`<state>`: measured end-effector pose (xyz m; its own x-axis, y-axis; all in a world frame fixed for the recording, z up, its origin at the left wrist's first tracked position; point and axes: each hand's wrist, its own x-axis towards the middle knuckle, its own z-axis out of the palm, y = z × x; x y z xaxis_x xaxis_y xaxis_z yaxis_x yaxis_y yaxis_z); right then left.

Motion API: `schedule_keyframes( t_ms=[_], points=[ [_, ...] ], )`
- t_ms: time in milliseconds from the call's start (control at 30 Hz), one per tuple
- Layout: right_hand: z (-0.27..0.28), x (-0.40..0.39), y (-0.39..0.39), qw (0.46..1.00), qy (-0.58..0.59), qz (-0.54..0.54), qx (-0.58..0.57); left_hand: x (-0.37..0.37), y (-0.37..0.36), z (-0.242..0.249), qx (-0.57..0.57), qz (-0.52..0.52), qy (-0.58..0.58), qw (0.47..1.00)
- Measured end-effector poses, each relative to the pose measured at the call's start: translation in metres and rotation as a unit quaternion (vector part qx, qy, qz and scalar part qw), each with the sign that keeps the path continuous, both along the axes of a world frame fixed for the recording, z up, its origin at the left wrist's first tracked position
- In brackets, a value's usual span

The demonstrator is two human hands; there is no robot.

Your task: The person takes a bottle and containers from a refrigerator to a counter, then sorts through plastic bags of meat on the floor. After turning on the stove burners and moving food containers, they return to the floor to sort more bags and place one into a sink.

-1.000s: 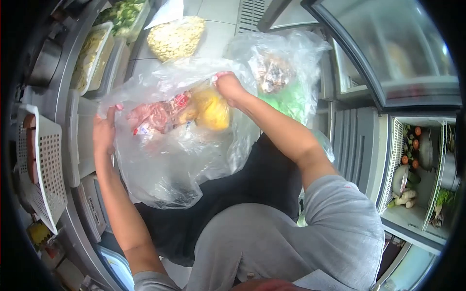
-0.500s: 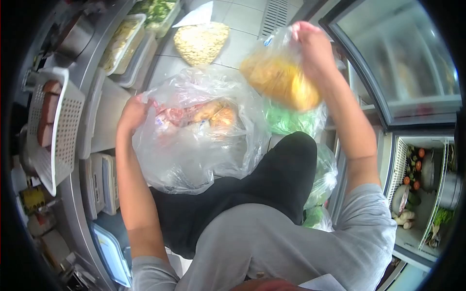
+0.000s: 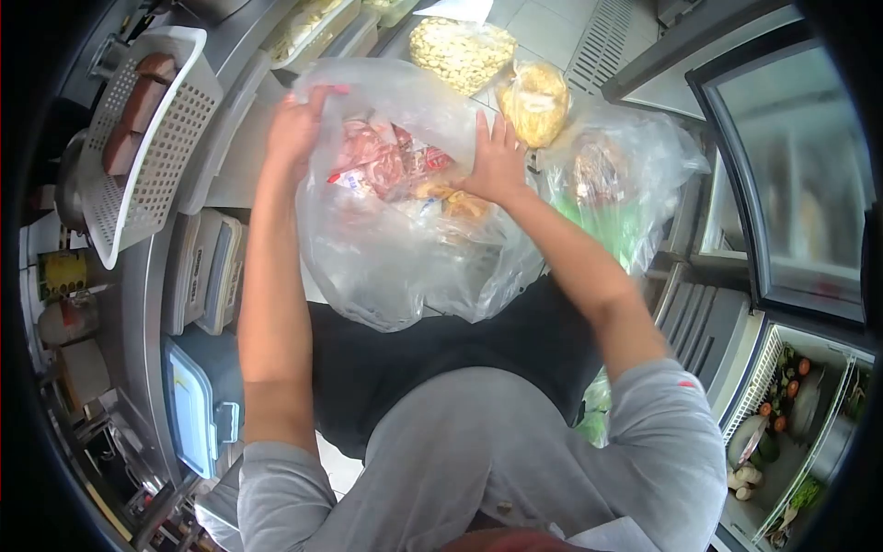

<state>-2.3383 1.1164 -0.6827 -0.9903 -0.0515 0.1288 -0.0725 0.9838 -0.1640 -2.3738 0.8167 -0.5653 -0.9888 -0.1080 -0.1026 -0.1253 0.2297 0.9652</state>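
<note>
A large clear plastic bag stands open between my knees. My left hand is closed on its far left rim. Inside it I see packs of pink meat and something orange-brown in clear wrapping. My right hand, fingers spread, lies against the bag's right side, holding nothing. Just beyond its fingertips a clear bag of yellow food sits on the floor. Beside that is a bag of pale, bean-like pieces. Right of my right hand, another clear bag shows dark brown and green contents.
A white perforated basket with reddish-brown blocks rests on the steel shelf at left. Lidded plastic containers stand below. At right are an open glass door and a compartment of vegetables. A floor drain lies ahead.
My right hand has let go of the bag of yellow food, now on the floor, and moved left to the large bag. The left hand still grips the rim. My view has shifted.
</note>
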Motion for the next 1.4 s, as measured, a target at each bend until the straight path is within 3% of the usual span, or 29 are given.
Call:
schedule_keyframes(
  t_ms=[67, 133, 167, 200, 233, 267, 300, 333, 400, 433, 467, 500, 567, 633, 700, 733, 767, 800, 833, 867, 933, 1000, 1133, 1167, 1233, 1300, 1400],
  points=[
    [-0.049, -0.022, 0.009, 0.989, -0.132, -0.043, 0.057, 0.0, 0.011, -0.005, -0.031, -0.013, 0.027, 0.999],
    [-0.076, -0.072, 0.054, 0.964, -0.156, -0.176, -0.127, 0.008, 0.014, 0.011, 0.001, -0.012, 0.018, 1.0],
    [-0.091, -0.094, 0.088, 0.988, -0.013, -0.125, -0.092, 0.011, 0.013, 0.022, 0.02, -0.01, -0.008, 1.0],
    [-0.059, -0.114, 0.112, 0.966, 0.047, -0.202, -0.152, 0.015, 0.013, 0.029, 0.04, -0.009, -0.032, 0.999],
    [-0.002, -0.123, 0.133, 0.977, 0.085, -0.174, -0.09, 0.017, 0.014, 0.033, 0.027, -0.007, -0.021, 0.999],
    [0.012, -0.152, 0.184, 0.97, 0.204, -0.125, -0.031, 0.02, 0.016, 0.037, 0.014, -0.006, -0.008, 1.0],
    [0.067, -0.158, 0.205, 0.968, 0.23, -0.099, -0.026, 0.023, 0.017, 0.042, 0.0, -0.007, 0.005, 1.0],
    [0.099, -0.164, 0.225, 0.93, 0.367, -0.014, 0.029, 0.029, 0.018, 0.057, 0.045, -0.022, 0.033, 0.998],
    [0.188, -0.153, 0.218, 0.959, 0.281, -0.008, -0.036, 0.041, 0.014, 0.098, 0.132, -0.051, 0.084, 0.986],
    [0.223, -0.124, 0.178, 0.937, 0.331, 0.019, -0.112, 0.04, 0.002, 0.107, 0.167, -0.073, 0.078, 0.98],
    [0.242, -0.103, 0.139, 0.906, 0.378, 0.046, -0.187, 0.04, -0.01, 0.114, 0.202, -0.094, 0.072, 0.972],
    [0.241, -0.111, 0.154, 0.911, 0.37, 0.089, -0.16, 0.045, 0.0, 0.121, 0.187, -0.054, 0.105, 0.975],
    [0.232, -0.101, 0.111, 0.884, 0.466, 0.01, -0.036, 0.045, 0.007, 0.123, 0.157, -0.053, 0.109, 0.98],
    [0.231, -0.074, 0.09, 0.875, 0.481, 0.038, 0.035, 0.042, 0.011, 0.114, 0.109, -0.05, 0.115, 0.986],
    [0.218, -0.018, 0.05, 0.855, 0.473, 0.199, -0.072, 0.041, 0.002, 0.104, 0.11, -0.09, 0.093, 0.986],
    [0.172, 0.009, 0.022, 0.859, 0.392, 0.264, -0.198, 0.04, -0.001, 0.103, 0.107, -0.115, 0.086, 0.984],
    [0.153, 0.032, -0.01, 0.891, 0.204, 0.355, -0.193, 0.041, -0.004, 0.105, 0.098, -0.11, 0.071, 0.987],
    [0.117, 0.034, -0.037, 0.894, 0.089, 0.368, -0.239, 0.041, -0.007, 0.106, 0.067, -0.108, 0.068, 0.99],
    [0.076, 0.028, -0.062, 0.898, 0.058, 0.35, -0.259, 0.042, -0.009, 0.108, 0.037, -0.105, 0.066, 0.992],
    [0.045, 0.019, -0.082, 0.914, -0.11, 0.284, -0.268, 0.044, -0.01, 0.109, 0.008, -0.101, 0.062, 0.993],
    [-0.043, -0.003, -0.118, 0.951, -0.08, 0.257, -0.152, 0.05, -0.009, 0.108, -0.002, -0.124, 0.04, 0.991],
    [-0.089, -0.009, -0.145, 0.951, -0.064, 0.303, 0.021, 0.055, -0.007, 0.109, -0.022, -0.126, 0.025, 0.992],
    [-0.12, 0.001, -0.145, 0.9, -0.084, 0.338, 0.261, 0.056, -0.011, 0.101, -0.034, -0.106, 0.018, 0.994],
    [-0.105, 0.004, -0.137, 0.892, -0.149, 0.33, 0.272, 0.056, -0.015, 0.098, -0.026, -0.1, 0.021, 0.994],
    [-0.134, 0.01, -0.1, 0.887, -0.087, 0.313, 0.328, 0.053, -0.021, 0.093, -0.013, -0.103, 0.012, 0.995],
    [-0.151, 0.01, -0.057, 0.898, -0.155, 0.305, 0.277, 0.048, -0.023, 0.091, -0.022, -0.104, 0.018, 0.994],
    [-0.13, 0.012, -0.022, 0.893, -0.265, 0.225, 0.286, 0.047, -0.018, 0.087, -0.051, -0.106, 0.018, 0.993]
  ],
)
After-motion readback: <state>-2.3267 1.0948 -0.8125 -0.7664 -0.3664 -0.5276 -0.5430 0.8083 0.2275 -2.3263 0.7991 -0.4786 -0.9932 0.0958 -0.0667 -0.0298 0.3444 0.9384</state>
